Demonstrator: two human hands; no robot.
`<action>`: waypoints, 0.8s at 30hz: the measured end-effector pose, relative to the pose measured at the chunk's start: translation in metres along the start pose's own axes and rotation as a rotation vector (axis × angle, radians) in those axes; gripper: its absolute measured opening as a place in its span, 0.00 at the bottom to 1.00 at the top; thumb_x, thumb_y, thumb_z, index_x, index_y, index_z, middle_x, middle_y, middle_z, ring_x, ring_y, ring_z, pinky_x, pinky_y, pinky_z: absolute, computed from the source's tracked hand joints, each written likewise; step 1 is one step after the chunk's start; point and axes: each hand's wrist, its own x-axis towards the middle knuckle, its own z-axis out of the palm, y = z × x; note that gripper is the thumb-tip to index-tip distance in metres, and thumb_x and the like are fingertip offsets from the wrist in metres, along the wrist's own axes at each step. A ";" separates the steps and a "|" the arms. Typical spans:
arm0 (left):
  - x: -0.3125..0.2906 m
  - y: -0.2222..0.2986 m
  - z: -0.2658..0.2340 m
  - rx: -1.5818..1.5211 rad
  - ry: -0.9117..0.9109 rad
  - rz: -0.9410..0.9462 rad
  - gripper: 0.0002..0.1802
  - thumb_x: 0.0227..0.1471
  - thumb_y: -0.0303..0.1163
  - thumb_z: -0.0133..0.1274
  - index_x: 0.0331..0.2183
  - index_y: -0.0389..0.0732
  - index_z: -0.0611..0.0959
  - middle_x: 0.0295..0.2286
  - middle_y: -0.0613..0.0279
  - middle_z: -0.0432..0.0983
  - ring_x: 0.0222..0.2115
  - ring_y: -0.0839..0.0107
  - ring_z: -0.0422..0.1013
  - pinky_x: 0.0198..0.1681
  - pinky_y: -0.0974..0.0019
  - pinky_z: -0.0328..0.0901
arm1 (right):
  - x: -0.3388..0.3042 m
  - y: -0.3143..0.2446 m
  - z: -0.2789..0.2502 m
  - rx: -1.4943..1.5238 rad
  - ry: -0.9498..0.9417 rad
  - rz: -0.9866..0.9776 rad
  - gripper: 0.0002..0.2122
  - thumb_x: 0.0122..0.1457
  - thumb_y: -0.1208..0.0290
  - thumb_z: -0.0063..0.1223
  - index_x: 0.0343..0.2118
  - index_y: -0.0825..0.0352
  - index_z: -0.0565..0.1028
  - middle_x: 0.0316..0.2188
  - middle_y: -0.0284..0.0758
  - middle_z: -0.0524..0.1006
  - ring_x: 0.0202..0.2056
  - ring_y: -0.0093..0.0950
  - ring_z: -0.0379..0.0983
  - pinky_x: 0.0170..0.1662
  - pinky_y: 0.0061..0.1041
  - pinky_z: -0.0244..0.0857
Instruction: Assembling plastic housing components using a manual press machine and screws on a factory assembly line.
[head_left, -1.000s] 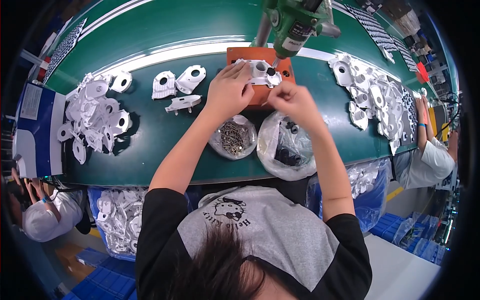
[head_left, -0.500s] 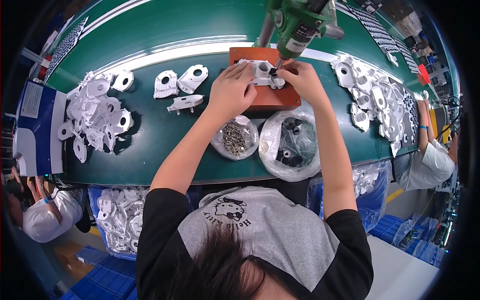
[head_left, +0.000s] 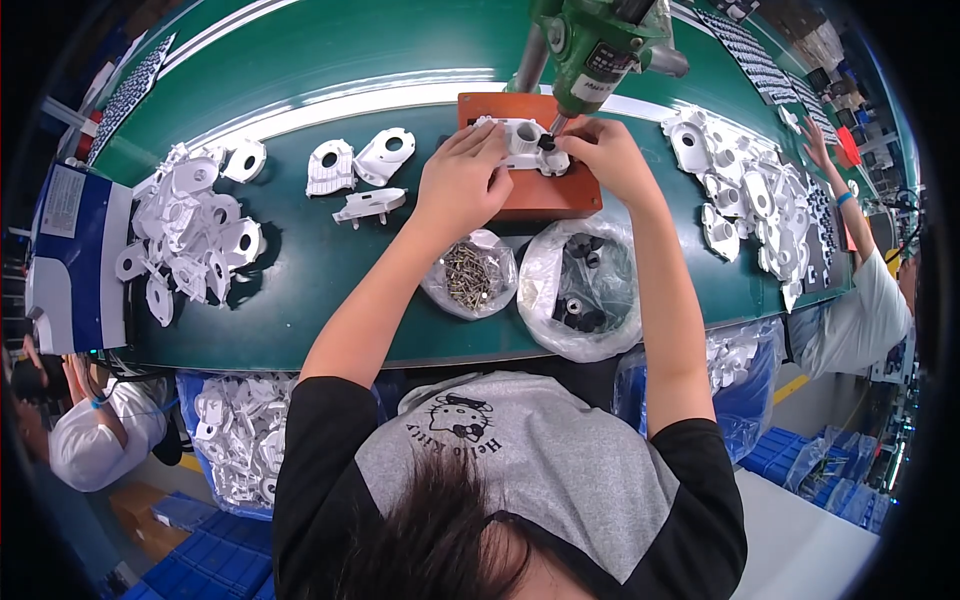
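A white plastic housing with a round opening lies on the orange block fixture. My left hand is laid over the housing's left end, fingers together on its top and thumb tucked near its front edge. At the housing's right end sits a small black plastic part. My right hand pinches at this black part, its fingertips close under the metal tip of the green press head. The fingers partly hide the contact.
Nearer me are a bag of screws and a bag of black parts. White housings pile up at left and right; three loose ones lie left of the fixture. A co-worker's arm reaches in at far right.
My right hand has shifted very slightly to the right; my left hand stays on the housing. At far right, the co-worker's hand has moved farther over the bench.
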 end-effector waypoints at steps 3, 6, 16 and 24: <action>-0.001 -0.001 0.001 0.004 -0.007 -0.002 0.13 0.42 0.28 0.49 0.33 0.33 0.79 0.39 0.49 0.75 0.45 0.58 0.70 0.52 0.59 0.62 | 0.000 -0.002 0.001 -0.002 -0.003 0.013 0.15 0.46 0.67 0.56 0.32 0.77 0.76 0.28 0.42 0.77 0.30 0.27 0.72 0.37 0.25 0.64; -0.001 -0.001 0.001 0.008 -0.013 -0.005 0.13 0.42 0.28 0.49 0.33 0.33 0.79 0.40 0.49 0.75 0.45 0.58 0.70 0.52 0.59 0.62 | 0.002 -0.001 0.001 -0.050 0.005 0.015 0.09 0.50 0.72 0.53 0.30 0.74 0.75 0.26 0.33 0.74 0.27 0.18 0.66 0.33 0.19 0.60; -0.001 -0.001 0.001 -0.005 -0.011 -0.016 0.13 0.42 0.28 0.49 0.33 0.34 0.79 0.40 0.49 0.74 0.46 0.58 0.69 0.52 0.59 0.61 | 0.004 0.001 0.001 0.016 -0.018 0.048 0.07 0.50 0.73 0.52 0.29 0.72 0.74 0.25 0.30 0.72 0.25 0.17 0.64 0.30 0.17 0.59; -0.002 -0.001 0.002 0.005 -0.015 -0.032 0.17 0.42 0.29 0.49 0.36 0.32 0.78 0.41 0.48 0.74 0.45 0.58 0.69 0.52 0.59 0.61 | 0.002 -0.006 0.001 0.104 -0.019 0.068 0.07 0.51 0.73 0.54 0.30 0.73 0.74 0.25 0.30 0.72 0.26 0.17 0.65 0.32 0.17 0.60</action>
